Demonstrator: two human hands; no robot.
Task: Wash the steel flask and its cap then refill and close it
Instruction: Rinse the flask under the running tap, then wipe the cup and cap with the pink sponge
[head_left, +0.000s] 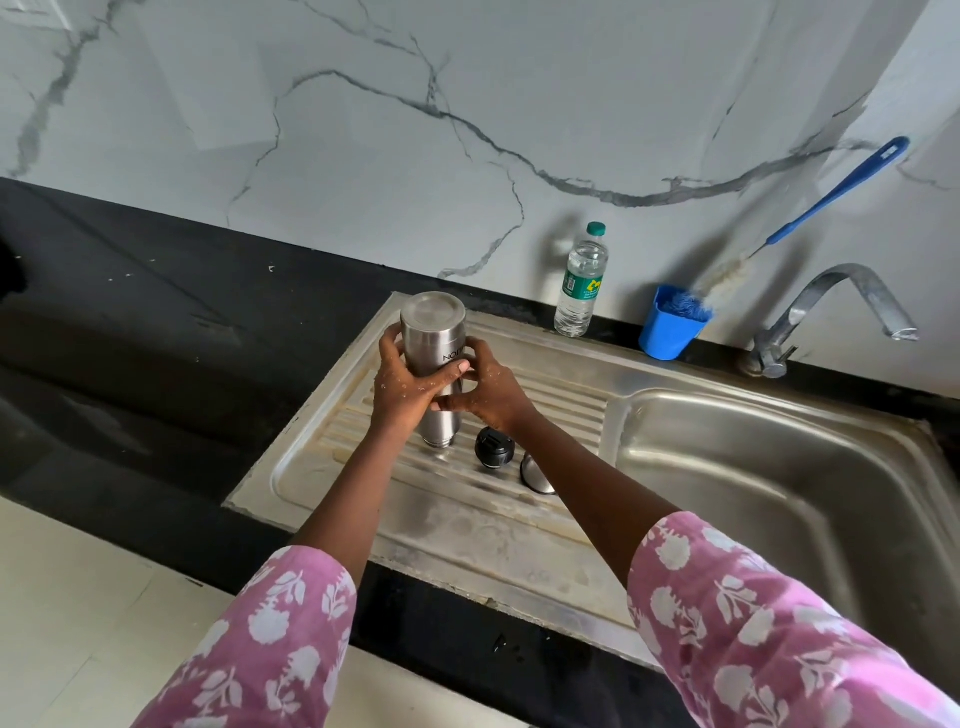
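The steel flask (434, 343) stands upside down, mouth down, on the ribbed drainboard (561, 405) of the sink. My left hand (410, 387) wraps its middle from the left. My right hand (485, 387) grips it from the right, thumb across the front. Both hands are wet with droplets. The black inner cap (494, 449) lies on the drainboard just right of the flask's mouth. A steel outer cap (535, 475) lies beside it, partly hidden by my right forearm.
A clear plastic water bottle (581, 283) with a green lid stands at the back. Right of it a blue cup (667, 325) holds a blue-handled bottle brush (831, 195). The tap (831, 306) arches over the sink basin (769, 467). Black countertop (130, 338) lies left.
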